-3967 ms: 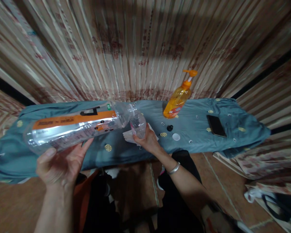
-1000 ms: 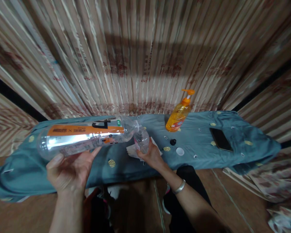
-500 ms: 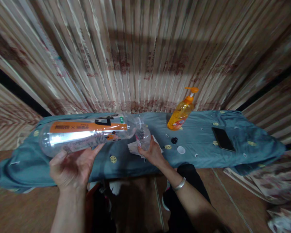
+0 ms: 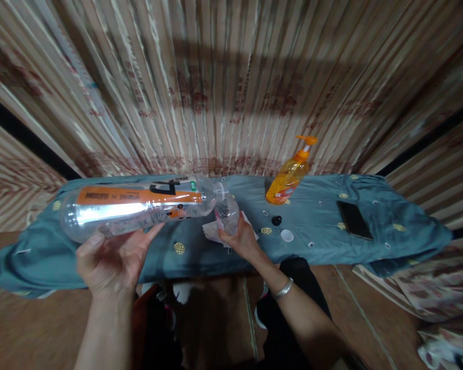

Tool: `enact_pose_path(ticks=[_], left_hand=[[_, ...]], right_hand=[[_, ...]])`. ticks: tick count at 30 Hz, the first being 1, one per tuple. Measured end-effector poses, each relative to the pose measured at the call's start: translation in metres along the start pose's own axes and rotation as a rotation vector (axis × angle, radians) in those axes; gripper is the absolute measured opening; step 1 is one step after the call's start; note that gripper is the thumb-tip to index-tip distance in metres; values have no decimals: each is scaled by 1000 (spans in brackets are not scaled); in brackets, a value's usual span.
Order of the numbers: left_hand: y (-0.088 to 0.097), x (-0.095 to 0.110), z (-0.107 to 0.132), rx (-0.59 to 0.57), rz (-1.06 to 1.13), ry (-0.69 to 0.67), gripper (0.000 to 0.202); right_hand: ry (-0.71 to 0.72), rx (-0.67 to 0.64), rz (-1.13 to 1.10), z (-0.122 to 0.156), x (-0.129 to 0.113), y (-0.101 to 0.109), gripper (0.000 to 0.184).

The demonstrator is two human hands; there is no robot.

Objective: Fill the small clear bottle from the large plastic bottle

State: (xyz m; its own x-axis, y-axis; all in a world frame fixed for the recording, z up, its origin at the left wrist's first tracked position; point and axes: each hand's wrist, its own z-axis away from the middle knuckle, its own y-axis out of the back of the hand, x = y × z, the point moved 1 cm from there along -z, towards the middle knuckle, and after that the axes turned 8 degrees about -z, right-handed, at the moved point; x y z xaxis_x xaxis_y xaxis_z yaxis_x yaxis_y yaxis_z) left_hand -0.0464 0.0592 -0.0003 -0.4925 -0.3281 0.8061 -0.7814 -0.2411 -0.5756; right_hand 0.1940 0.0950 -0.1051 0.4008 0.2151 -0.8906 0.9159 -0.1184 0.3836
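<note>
My left hand (image 4: pixel 110 259) holds a large clear plastic bottle (image 4: pixel 139 206) with an orange label, tipped on its side with its neck pointing right. The neck meets the mouth of a small clear bottle (image 4: pixel 227 214), which my right hand (image 4: pixel 242 240) grips upright on a white tissue (image 4: pixel 210 231) on the blue-grey cloth (image 4: pixel 316 231). A silver bangle circles my right wrist.
An orange pump dispenser (image 4: pixel 291 174) stands at the back of the cloth. A black cap (image 4: pixel 277 220) and a white cap (image 4: pixel 286 236) lie right of my right hand. A dark phone (image 4: pixel 354 220) lies further right. A striped curtain hangs behind.
Both hands and both bottles keep the same hold and pose. Only the camera view has shifted slightly.
</note>
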Motion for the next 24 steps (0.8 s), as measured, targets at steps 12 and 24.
enact_pose_path(ticks=[12,24], left_hand=[[-6,2,-2,-54,-3,-18,52],[-4,4,-6,-104,-29,-45,48]], right_hand=[[-30,15,5,1,-1,0,69],[-58,8,43,1,-7,2,66]])
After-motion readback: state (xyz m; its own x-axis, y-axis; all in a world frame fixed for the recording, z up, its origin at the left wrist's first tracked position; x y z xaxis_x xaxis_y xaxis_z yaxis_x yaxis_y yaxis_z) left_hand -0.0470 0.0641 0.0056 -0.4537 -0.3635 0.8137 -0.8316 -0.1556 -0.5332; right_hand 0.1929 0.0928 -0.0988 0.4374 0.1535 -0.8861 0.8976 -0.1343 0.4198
